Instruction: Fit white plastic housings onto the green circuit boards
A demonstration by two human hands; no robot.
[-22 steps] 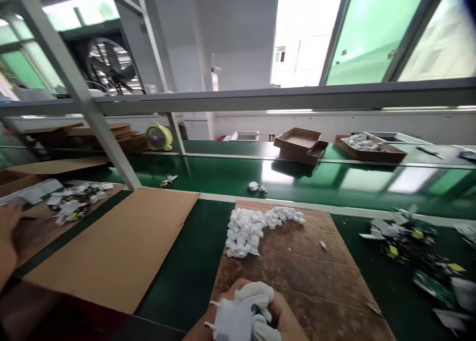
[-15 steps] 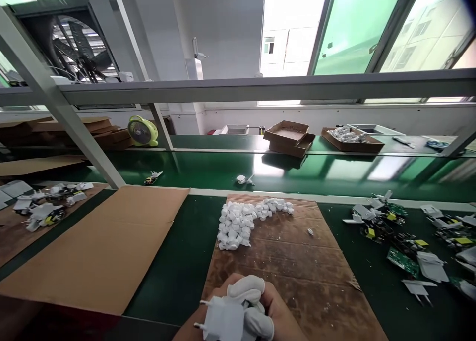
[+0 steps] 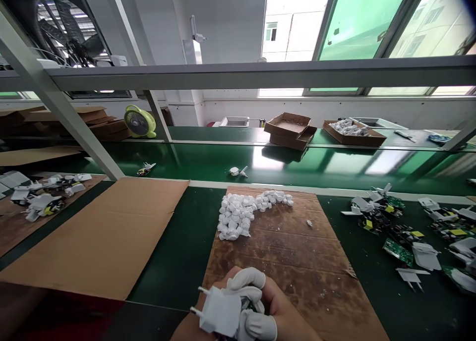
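Green belt surface runs under a grey steel frame, with windows and a big wall fan behind. We're at the near edge, both hands bunched low in the middle of the view. Our right hand wears white finger cots; its fingers are curled tight around a white plug housing, two round pins pointing left. Our left hand is mostly out of view under the housing, so we can't tell whether its fingers are closed or open. The housing sits over the near end of a stained brown cardboard sheet. At the sheet's far left corner is a pile of small white parts, well apart from the hands. A clean cardboard sheet lies to the left. Loose housings and green circuit boards are scattered on the right, with more housings far left. On the conveyor lane beyond sit two single pieces, a yellow desk fan and cardboard trays.
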